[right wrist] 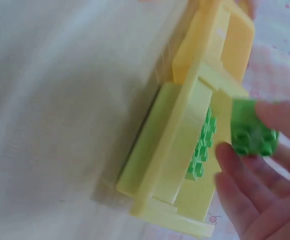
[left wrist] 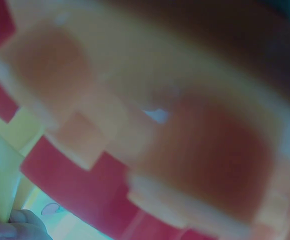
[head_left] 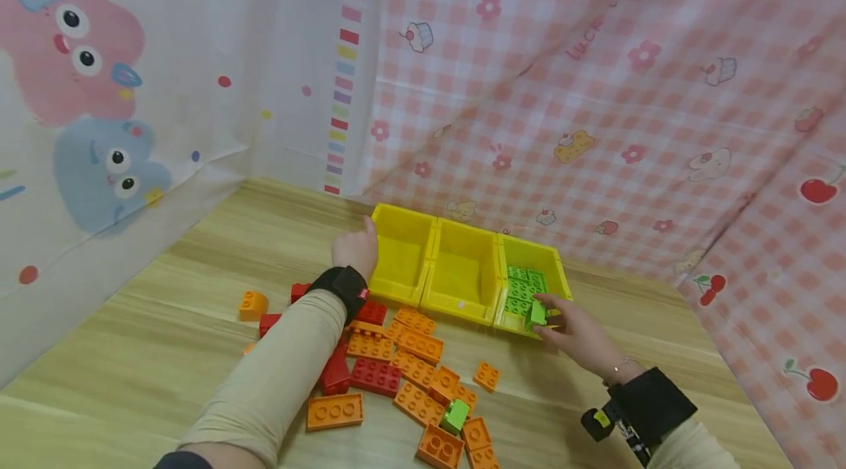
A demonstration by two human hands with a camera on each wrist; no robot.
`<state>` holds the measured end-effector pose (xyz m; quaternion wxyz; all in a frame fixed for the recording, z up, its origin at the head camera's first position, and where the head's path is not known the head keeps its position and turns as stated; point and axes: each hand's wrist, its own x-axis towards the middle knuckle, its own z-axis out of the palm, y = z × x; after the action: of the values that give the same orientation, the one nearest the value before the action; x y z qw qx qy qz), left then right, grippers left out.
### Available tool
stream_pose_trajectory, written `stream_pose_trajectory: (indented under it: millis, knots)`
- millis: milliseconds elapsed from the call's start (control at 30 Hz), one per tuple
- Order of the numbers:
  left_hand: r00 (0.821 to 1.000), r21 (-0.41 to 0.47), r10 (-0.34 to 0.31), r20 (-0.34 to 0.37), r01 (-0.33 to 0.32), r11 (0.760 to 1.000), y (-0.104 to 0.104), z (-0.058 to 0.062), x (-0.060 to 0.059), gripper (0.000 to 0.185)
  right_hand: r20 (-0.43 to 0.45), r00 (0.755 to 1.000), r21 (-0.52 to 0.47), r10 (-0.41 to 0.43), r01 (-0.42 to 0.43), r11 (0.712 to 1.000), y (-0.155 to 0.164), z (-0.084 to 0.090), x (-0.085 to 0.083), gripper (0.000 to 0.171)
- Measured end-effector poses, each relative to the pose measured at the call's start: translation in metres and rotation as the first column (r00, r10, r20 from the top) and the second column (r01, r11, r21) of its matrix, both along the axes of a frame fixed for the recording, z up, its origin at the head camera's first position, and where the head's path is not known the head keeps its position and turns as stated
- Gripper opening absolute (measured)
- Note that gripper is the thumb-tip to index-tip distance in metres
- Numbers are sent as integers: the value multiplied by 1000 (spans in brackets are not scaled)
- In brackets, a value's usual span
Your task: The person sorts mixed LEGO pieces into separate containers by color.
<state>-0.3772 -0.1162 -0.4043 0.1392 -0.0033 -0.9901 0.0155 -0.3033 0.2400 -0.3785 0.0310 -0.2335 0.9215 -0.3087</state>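
Green brick point(head_left: 537, 314) pinched in right hand point(head_left: 576, 335) at front lip of right-most yellow bin point(head_left: 555, 264).
Bin already held flat green bricks point(head_left: 523, 288); two more yellow bins, middle point(head_left: 463, 271) and left point(head_left: 402, 252), sat touching it in a row. Left hand point(head_left: 355, 249) rested on left bin's outer wall, fingers hidden, grasp unclear. Orange and red bricks point(head_left: 396, 366) plus one loose green brick point(head_left: 454, 416) lay scattered on wooden table point(head_left: 165, 307) near the bins.

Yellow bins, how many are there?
3, side by side on the table: the left bin by the left hand, the middle bin, and the right bin holding green bricks.
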Motion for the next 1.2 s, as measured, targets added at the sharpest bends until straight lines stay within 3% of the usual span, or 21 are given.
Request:
stream_pose_trajectory:
  millis: [267,467,767,933,1200]
  knots:
    - [999,-4,26,28,-26,1000,2,-3,1,51,-140,974,116,-177,194,974,-18,2,-47,45]
    - [999,37,21,30,-22,999,7,-4,1,50,-269,946,247,-181,250,936,-27,-2,-66,43]
    - [1000,42,8,-10,-7,999,9,-4,-3,49,-180,968,316,-174,224,922,-34,-4,-77,46]
    - [1000,13,14,-1,-14,1000,5,-3,-4,51,-148,976,367,-160,204,908,-41,-5,-82,47]
    - [1000,19,22,11,-22,1000,0,-4,-4,51,-116,980,364,-164,196,911,-45,-13,-86,48]
